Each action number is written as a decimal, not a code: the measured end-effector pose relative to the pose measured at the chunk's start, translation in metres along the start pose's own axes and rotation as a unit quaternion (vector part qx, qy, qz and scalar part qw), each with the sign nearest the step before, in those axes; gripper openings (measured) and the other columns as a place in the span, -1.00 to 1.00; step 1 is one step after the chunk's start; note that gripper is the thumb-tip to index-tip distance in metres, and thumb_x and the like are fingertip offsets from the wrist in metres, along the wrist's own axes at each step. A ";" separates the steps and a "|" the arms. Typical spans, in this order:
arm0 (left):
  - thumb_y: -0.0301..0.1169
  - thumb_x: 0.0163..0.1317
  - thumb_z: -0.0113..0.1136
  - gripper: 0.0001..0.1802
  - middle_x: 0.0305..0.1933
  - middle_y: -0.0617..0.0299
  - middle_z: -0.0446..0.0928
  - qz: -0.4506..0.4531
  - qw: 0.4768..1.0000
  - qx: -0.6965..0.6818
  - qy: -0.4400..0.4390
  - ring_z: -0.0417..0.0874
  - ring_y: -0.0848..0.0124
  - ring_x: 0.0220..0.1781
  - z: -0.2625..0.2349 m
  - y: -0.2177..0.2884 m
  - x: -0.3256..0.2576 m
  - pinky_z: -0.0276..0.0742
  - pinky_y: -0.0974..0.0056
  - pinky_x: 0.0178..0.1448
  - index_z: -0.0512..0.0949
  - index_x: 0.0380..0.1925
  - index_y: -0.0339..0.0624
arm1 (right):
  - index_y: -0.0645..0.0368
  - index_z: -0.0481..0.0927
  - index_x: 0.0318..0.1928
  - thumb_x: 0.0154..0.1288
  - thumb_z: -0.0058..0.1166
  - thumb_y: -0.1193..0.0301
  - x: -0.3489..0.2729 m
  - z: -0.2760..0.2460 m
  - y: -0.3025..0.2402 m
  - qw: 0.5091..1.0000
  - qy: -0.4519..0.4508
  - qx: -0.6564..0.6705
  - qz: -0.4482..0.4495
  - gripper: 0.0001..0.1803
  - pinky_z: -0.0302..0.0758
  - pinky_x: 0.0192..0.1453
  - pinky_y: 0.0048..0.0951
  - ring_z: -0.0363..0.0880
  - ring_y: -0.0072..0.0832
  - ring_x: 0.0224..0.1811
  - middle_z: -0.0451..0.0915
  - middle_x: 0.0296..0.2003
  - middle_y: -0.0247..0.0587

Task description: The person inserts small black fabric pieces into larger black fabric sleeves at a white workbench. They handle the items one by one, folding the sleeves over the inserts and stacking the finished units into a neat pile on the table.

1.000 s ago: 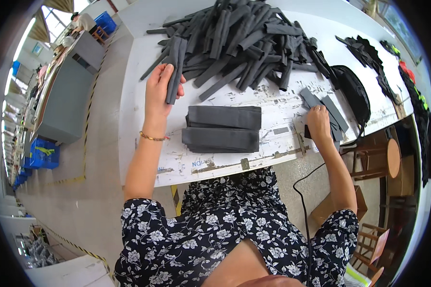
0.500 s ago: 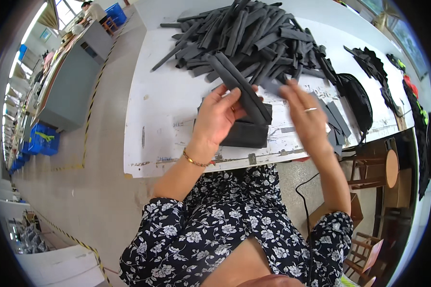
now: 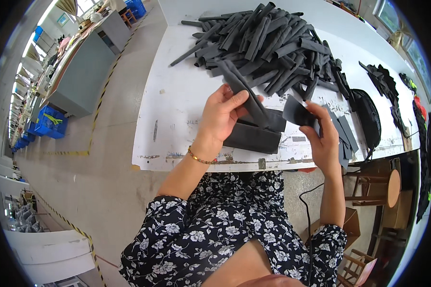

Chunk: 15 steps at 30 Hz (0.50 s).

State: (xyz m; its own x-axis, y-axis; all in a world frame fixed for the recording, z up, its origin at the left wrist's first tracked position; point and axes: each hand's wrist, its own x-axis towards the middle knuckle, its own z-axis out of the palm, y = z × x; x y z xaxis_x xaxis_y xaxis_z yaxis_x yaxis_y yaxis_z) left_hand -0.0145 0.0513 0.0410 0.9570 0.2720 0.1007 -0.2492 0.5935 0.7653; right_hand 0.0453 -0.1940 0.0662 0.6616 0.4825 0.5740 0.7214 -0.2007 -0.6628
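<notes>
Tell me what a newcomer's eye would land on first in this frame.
First, the big heap of dark grey fabric strips at the far side of the white worktable. Next, the two hands raised over the near edge: the left hand grips one long grey strip, and the right hand holds a smaller dark grey piece. Below them lie stacked flat dark grey pieces.

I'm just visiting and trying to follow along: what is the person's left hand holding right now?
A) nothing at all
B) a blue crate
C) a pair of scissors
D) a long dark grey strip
D: the left hand has its grip closed around a long dark grey strip that slants up over the white table, while the right hand holds a shorter dark piece.
</notes>
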 end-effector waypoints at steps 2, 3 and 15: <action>-0.44 0.40 0.16 -0.67 -0.07 0.02 0.62 -0.006 0.999 -0.009 0.036 0.72 0.11 -0.01 -0.009 -0.003 0.004 0.74 0.14 0.04 0.44 0.10 -0.33 | 0.21 0.58 0.12 0.11 0.26 0.69 -0.007 -0.006 -0.006 0.999 -0.029 -0.026 -0.006 -0.50 0.46 0.08 -0.35 0.52 -0.16 -0.05 0.53 -0.03 -0.08; -0.42 0.41 0.16 -0.68 -0.05 0.01 0.62 -0.014 0.999 -0.008 0.049 0.72 0.10 -0.01 -0.013 -0.004 0.007 0.74 0.15 0.04 0.45 0.09 -0.33 | 0.20 0.57 0.16 0.10 0.26 0.70 -0.010 -0.010 -0.009 0.998 -0.041 -0.042 -0.008 -0.45 0.45 0.08 -0.36 0.51 -0.16 -0.06 0.52 -0.05 -0.09; -0.29 0.50 0.02 -0.71 0.04 -0.15 0.61 -0.035 0.999 -0.010 0.009 0.70 0.01 0.04 -0.002 -0.006 0.012 0.73 0.09 0.10 0.47 -0.05 -0.34 | 0.12 0.64 0.10 0.08 0.21 0.71 -0.002 -0.005 -0.020 0.989 -0.071 -0.104 -0.072 -0.48 0.48 -0.08 -0.24 0.49 -0.19 -0.12 0.52 -0.18 -0.15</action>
State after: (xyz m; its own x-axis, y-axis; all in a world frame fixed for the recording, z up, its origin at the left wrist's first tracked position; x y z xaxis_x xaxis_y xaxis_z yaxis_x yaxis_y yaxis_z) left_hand -0.0016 0.0519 0.0364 0.9694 0.2428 0.0360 -0.1851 0.6266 0.7571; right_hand 0.0310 -0.1950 0.0807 0.5241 0.6313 0.5717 0.8424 -0.2852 -0.4573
